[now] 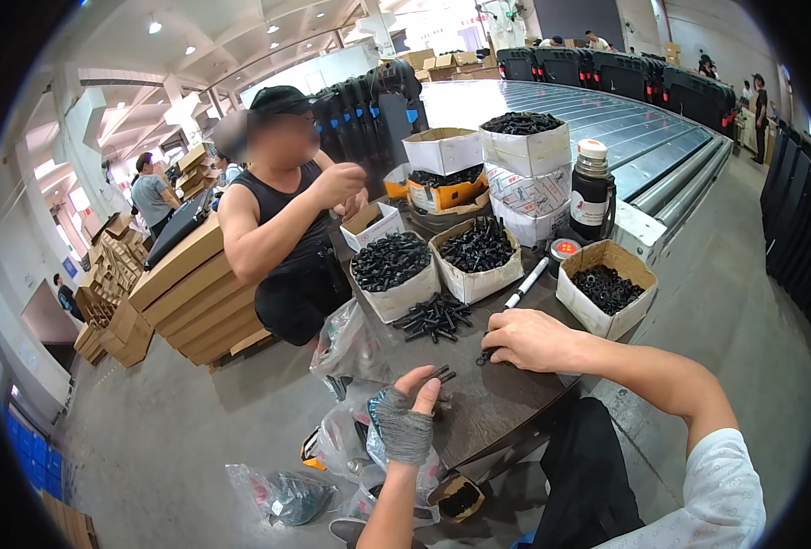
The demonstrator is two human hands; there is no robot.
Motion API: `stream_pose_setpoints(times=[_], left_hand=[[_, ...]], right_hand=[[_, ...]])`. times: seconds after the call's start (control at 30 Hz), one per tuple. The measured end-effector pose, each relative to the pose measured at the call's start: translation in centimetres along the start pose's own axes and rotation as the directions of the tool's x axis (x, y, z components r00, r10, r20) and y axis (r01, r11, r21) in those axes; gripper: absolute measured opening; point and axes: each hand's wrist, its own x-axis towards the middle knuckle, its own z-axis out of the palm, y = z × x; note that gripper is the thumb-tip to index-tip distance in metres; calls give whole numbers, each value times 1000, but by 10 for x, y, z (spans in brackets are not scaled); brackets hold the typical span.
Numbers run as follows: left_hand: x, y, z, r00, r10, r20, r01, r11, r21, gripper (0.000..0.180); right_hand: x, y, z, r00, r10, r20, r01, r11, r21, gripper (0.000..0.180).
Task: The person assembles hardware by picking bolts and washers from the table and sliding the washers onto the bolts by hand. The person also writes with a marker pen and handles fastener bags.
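My left hand point(409, 414), in a grey fingerless glove, is closed near the table's front edge. Between its thumb and fingers are black rod-shaped pieces point(443, 373), like short pins or bolts. Bare and to the right of it, my right hand point(538, 339) pinches at the tabletop, its fingertips on a small black ring point(484, 358). Just beyond my hands lies a loose pile of black rod pieces point(433, 317). Two white boxes of such pieces point(390, 291) point(475, 284) stand behind the pile. Near my right forearm is a box of black rings point(605, 316).
A black-and-white marker point(526, 283), a round tin point(565, 250) and a thermos point(592, 194) stand or lie at the table's right. Stacked boxes point(527, 169) are behind. A co-worker point(282, 201) sits across at left. Plastic bags point(282, 495) lie on the floor; a roller conveyor point(589, 119) runs beyond.
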Motion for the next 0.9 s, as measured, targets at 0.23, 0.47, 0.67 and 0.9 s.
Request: stream_pose_setpoints(times=[0.23,0.47,0.67,0.9], left_hand=[[6,-1,-1,1000,24,-2,-24,999,-21,25],[7,-5,-2,1000,-26,-5,25,998,-60,26],[5,7,1,999,43,-28,-42,998,40,25],[6,-3,-4,1000,22,-10,-22,1000,7,25]], right_hand=[[9,-1,-6,986,-89,-139,100,992,75,10],[23,-15,-12,999,-23,31,9,918,396,18],[27,-22,-7,998,-42,47,27,958,285,18],[0,-22,-31,982,8,-187,41,966,254,16]])
